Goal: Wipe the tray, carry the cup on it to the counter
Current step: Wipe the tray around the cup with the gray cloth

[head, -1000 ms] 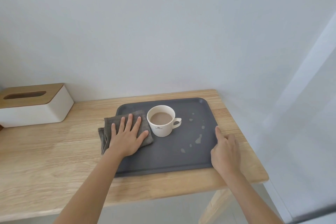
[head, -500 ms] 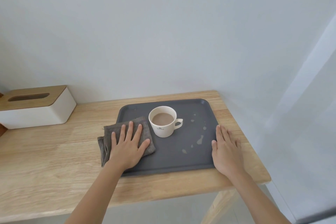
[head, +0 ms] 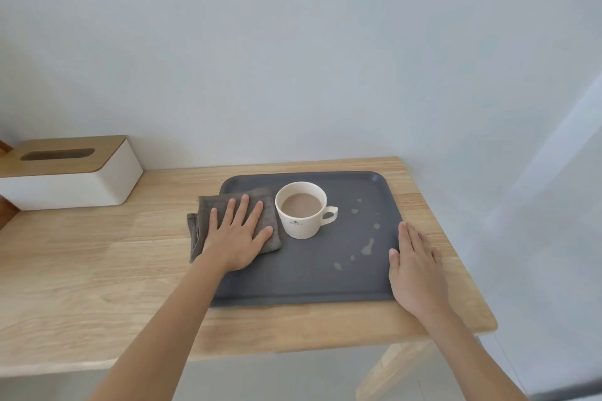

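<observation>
A white tissue box (head: 70, 172) with a wooden lid sits at the far left of my pale wooden desk (head: 97, 270), well apart from the work; a plain white wall rises behind it. The dark grey tray (head: 303, 283) lies flat toward the desk's right end, its long side running left to right. A white cup (head: 301, 215) of milky brown drink stands upright on the tray's far half, handle pointing right. It stands between the cloth and the mess: pale drops and smears of spilled drink (head: 366, 246) dot the tray to the cup's right, from near the far rim down toward the middle. A folded grey cloth (head: 208, 221) straddles the tray's left rim, part on the tray and part on the desk, its right edge just beside the cup.

My left hand (head: 236, 238) lies palm down on the cloth, fingers spread and flat, pressing rather than gripping; the thumb points toward the cup. My right hand (head: 415, 270) lies palm down over the tray's right rim, fingers straight and close together, pointing away from me, thumb on the tray surface and the outer fingers on the desk. It clasps nothing. Both forearms reach in bare from the near edge.
</observation>
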A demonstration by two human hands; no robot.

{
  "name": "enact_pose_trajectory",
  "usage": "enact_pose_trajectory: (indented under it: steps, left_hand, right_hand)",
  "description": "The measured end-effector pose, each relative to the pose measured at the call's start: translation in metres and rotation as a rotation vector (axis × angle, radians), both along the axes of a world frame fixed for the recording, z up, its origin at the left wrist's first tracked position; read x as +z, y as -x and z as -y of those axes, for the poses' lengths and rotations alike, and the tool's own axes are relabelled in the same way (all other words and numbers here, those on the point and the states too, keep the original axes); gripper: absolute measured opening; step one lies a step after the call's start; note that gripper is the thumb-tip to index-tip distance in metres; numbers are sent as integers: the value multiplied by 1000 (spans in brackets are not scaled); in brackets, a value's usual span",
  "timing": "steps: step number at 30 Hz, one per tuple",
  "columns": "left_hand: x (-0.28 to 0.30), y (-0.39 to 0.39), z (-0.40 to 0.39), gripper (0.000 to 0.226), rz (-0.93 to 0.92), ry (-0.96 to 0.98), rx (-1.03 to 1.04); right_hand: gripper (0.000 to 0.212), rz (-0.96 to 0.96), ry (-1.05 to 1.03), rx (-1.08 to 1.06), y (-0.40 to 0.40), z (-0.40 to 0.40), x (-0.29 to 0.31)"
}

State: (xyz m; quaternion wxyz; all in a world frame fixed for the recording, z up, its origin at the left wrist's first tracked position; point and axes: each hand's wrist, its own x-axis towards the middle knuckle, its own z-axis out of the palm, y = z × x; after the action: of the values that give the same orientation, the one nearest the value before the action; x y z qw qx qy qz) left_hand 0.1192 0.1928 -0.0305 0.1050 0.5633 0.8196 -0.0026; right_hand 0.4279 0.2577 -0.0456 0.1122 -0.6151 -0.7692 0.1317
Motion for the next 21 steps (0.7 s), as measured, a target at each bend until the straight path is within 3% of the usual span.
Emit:
enact_pose_trajectory:
  steps: [5,9,16,21]
  left_hand:
    - [0,-32,77,86,-29,-4,-16]
    - [4,-42,94,101,2,20,-45]
    - [3,-20,76,96,-24,-6,-80]
    - [7,0,26,71,-15,33,16]
  right_hand:
    - [56,1,0,19,-2,0,0]
    - [55,5,-2,39,-2,1,3]
    - [55,-24,-2,38,-3,1,1]
    - [55,-22,6,34,-2,0,2]
